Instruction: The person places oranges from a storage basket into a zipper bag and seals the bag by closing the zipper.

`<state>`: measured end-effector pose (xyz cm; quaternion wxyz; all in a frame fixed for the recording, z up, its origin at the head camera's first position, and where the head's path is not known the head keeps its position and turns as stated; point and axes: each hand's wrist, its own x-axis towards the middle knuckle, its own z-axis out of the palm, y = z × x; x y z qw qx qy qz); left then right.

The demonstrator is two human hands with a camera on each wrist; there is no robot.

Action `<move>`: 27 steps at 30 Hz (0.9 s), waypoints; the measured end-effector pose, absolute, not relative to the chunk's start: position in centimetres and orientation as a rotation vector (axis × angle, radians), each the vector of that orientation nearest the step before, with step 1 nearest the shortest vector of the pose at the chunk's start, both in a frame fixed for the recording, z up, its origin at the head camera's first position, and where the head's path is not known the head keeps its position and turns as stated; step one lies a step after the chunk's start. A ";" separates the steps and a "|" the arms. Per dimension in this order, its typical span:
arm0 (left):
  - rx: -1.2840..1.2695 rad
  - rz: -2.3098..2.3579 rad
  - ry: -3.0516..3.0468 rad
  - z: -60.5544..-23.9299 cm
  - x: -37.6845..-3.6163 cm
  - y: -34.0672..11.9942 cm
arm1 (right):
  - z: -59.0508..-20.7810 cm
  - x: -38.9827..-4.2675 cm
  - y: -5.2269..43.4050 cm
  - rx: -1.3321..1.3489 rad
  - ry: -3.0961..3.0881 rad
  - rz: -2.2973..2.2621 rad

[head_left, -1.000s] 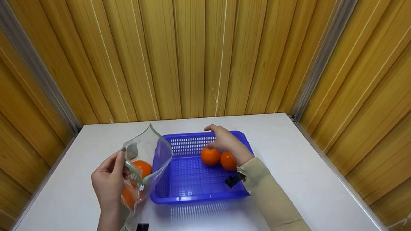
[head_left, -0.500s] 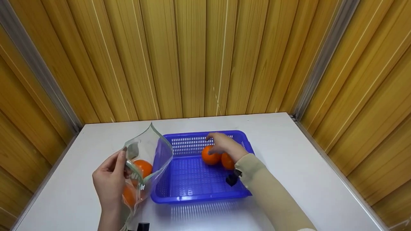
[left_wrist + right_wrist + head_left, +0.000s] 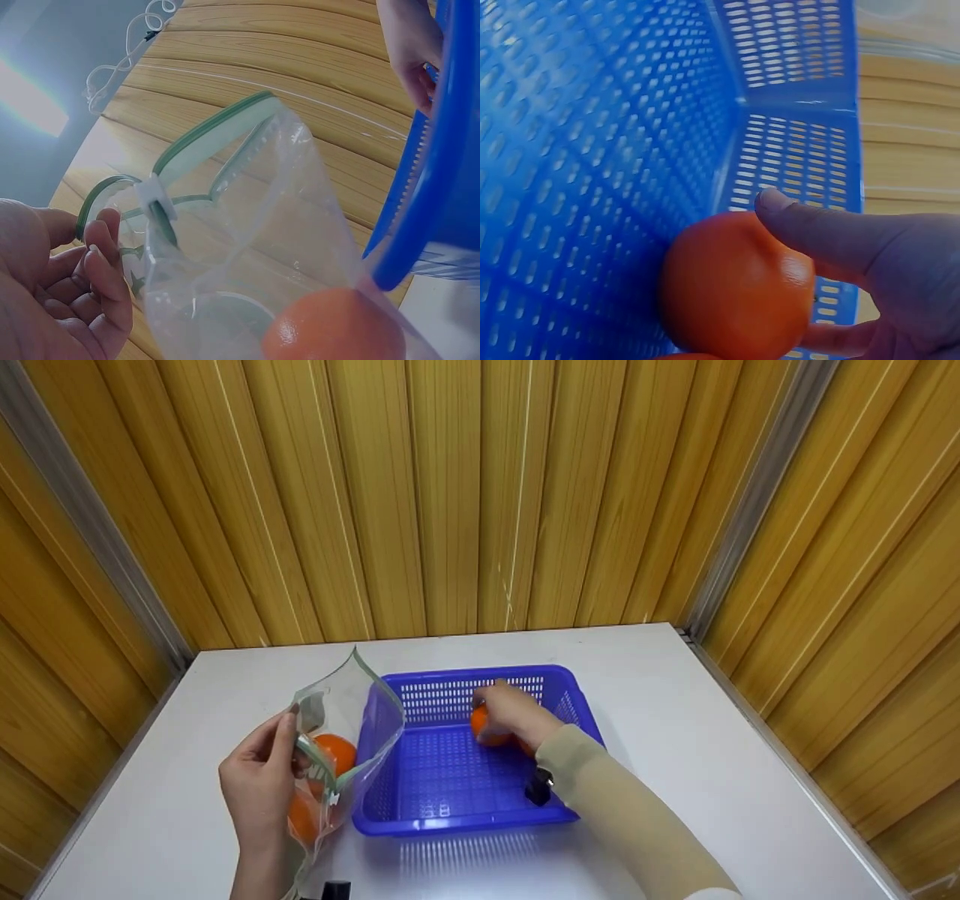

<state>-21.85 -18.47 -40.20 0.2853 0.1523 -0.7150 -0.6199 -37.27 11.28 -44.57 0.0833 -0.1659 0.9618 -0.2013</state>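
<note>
My left hand (image 3: 259,784) grips the rim of a clear zip bag (image 3: 341,735) with a green seal and holds it open beside the blue basket (image 3: 450,787). Two oranges (image 3: 334,751) lie inside the bag; one orange (image 3: 334,326) shows in the left wrist view, near my left hand (image 3: 60,289). My right hand (image 3: 514,712) is down in the basket with its fingers curled round an orange (image 3: 482,725). In the right wrist view the thumb (image 3: 817,232) lies over that orange (image 3: 735,285). A second orange (image 3: 525,746) peeks out by the wrist.
The basket stands on a white table (image 3: 675,720) boxed in by wooden panel walls (image 3: 450,495) at the back and both sides. A small black object (image 3: 334,889) lies at the table's near edge.
My right hand has come down and toward me from the basket's far rim and closed over the left orange, which now hides most of both fruits. The left hand and bag stayed put.
</note>
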 end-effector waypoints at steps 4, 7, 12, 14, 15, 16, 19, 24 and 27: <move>0.401 -1.666 -1.903 -40.2 -21.8 -18.5 | -44.7 -37.4 10.8 -0.559 2.908 -0.466; 0.412 -1.669 -1.908 -40.1 -21.8 -18.6 | -44.7 -37.4 10.7 -0.591 2.925 -0.400; 0.434 -1.667 -1.921 -40.0 -21.7 -18.5 | -44.8 -37.4 10.8 -0.566 2.892 -0.457; 0.434 -1.663 -1.921 -40.1 -21.7 -18.5 | -44.7 -37.3 10.8 -0.561 2.872 -0.486; 0.433 -1.662 -1.921 -40.1 -21.7 -18.5 | -44.7 -37.3 10.9 -0.559 2.861 -0.502; 0.431 -1.663 -1.918 -40.1 -21.7 -18.5 | -44.6 -37.3 11.0 -0.562 2.854 -0.513; 0.418 -1.660 -1.908 -40.1 -21.7 -18.5 | -44.3 -37.3 11.1 -0.597 2.848 -0.522; 0.404 -1.657 -1.905 -40.2 -21.8 -18.5 | -43.7 -37.4 11.7 -0.620 2.809 -0.591; 0.403 -1.649 -1.914 -40.3 -21.8 -18.5 | -43.3 -37.5 12.0 -0.620 2.776 -0.655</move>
